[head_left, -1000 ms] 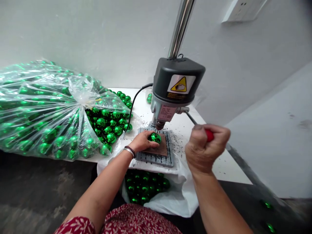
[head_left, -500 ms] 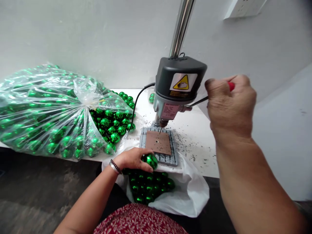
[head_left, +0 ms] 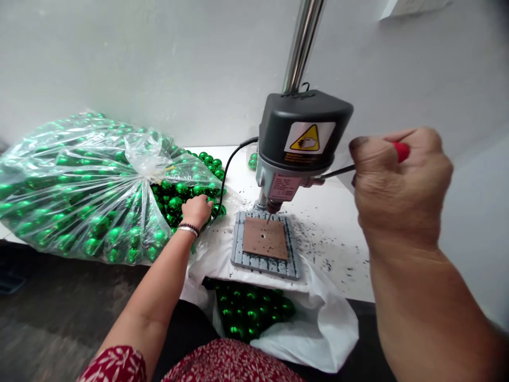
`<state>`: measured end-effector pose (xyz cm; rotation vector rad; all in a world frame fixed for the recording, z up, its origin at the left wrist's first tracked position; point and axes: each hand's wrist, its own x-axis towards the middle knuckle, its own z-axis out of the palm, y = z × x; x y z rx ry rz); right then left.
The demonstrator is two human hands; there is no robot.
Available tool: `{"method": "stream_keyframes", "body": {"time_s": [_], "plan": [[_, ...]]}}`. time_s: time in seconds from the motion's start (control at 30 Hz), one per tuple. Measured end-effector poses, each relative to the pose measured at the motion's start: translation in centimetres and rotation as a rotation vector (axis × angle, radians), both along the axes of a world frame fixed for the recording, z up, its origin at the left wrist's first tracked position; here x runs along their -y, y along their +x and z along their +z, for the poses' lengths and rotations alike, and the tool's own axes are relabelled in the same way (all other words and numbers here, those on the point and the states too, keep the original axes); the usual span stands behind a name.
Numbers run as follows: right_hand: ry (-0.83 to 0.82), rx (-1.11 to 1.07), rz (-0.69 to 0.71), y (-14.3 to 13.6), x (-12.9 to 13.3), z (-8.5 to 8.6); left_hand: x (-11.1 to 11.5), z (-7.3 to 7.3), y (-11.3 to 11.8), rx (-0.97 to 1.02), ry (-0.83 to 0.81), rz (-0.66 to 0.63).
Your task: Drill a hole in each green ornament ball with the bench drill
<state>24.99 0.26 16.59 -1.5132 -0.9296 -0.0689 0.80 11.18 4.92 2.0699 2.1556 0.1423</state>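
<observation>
My right hand is wrapped round the red-tipped lever on the right of the drill press. The drill bit points down above a brown board with a small hole, on the grooved grey base. My left hand reaches among shiny green balls at the opening of a clear plastic bag. Its fingers are bent at the balls, and whatever they hold is hidden. More green balls fill a white bag below the base.
A black cable curves from the drill down beside my left hand. Dark shavings lie on the white table right of the base. A small clear container with green balls stands behind the drill.
My left hand has moved from the front of the base, where it held a green ball, up and left to the balls by the clear bag. My right hand stays on the lever.
</observation>
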Motion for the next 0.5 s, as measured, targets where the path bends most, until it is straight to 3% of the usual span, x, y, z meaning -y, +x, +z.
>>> {"method": "stream_keyframes", "body": {"time_s": [0.1, 0.2, 0.5], "plan": [[-0.01, 0.012, -0.013, 0.0, 0.0, 0.0, -1.5, 0.6, 1.1, -0.12, -0.116, -0.015], [0.005, 0.029, 0.001, 0.3, 0.0, -0.3, -2.3, 0.0, 2.0, -0.144, -0.201, -0.038], [0.095, 0.025, 0.041, 0.1, 0.4, -0.9, -4.2, -1.7, 2.4, 0.055, -0.264, -0.303]]}}
